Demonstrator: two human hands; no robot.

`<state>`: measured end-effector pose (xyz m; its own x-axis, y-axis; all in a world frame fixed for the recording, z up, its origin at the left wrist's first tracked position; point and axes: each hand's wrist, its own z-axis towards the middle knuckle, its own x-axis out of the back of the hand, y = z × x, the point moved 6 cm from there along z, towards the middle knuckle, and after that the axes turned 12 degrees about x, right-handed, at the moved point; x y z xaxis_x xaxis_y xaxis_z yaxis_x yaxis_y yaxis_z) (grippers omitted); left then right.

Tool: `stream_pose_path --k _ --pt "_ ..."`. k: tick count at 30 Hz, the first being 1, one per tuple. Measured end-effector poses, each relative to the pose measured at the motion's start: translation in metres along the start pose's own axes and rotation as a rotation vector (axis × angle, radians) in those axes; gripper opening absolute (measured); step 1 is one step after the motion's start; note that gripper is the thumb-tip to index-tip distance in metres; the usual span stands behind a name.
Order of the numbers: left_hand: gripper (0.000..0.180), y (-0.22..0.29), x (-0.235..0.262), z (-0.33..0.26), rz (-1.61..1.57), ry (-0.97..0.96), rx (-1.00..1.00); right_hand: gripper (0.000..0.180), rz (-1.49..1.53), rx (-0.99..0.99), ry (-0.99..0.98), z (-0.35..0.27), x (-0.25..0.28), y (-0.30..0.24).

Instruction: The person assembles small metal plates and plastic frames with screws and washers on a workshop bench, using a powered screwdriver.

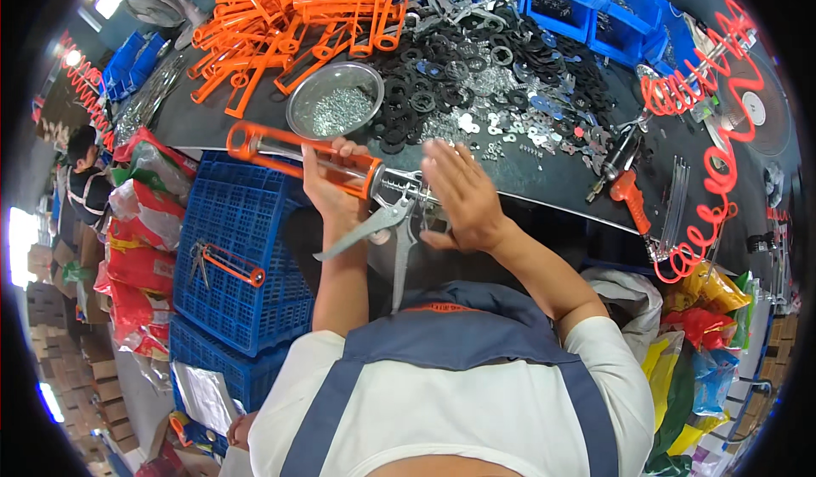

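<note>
A caulking gun with an orange half-open frame (pixel 244 142) and grey metal handle and trigger (pixel 367 230) is held over the near edge of the workbench. My left hand (pixel 333 190) is wrapped round the orange frame, close to its handle end. Flat and with fingers stretched, my right hand (pixel 463 192) is at the rear of the gun, by the silver mechanism. Its palm side faces the gun; whether it presses on the rod is hidden. Just beyond the gun is a round metal bowl (pixel 295 113) with small shiny parts in it.
Orange frames (pixel 297 18) are heaped at the back left, beside black and silver parts (pixel 433 86). Blue bins (pixel 557 22) line the back. A power screwdriver (pixel 620 158) and red coiled hose (pixel 722 175) are at right. Another caulking gun (pixel 229 264) rests against blue crates (pixel 221 303).
</note>
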<state>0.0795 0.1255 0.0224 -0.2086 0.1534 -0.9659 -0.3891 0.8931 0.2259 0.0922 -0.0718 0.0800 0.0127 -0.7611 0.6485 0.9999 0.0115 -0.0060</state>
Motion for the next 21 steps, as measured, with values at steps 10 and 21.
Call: stream_pose_path --k 10,21 --pt "0.025 0.102 0.057 -0.029 0.243 -0.185 -0.145 0.032 1.68 -1.283 0.229 -0.014 -0.165 -0.053" --pt "0.032 0.377 0.211 -0.097 2.759 0.686 -0.667 0.013 0.728 -0.955 0.243 -0.029 -0.074 0.207"
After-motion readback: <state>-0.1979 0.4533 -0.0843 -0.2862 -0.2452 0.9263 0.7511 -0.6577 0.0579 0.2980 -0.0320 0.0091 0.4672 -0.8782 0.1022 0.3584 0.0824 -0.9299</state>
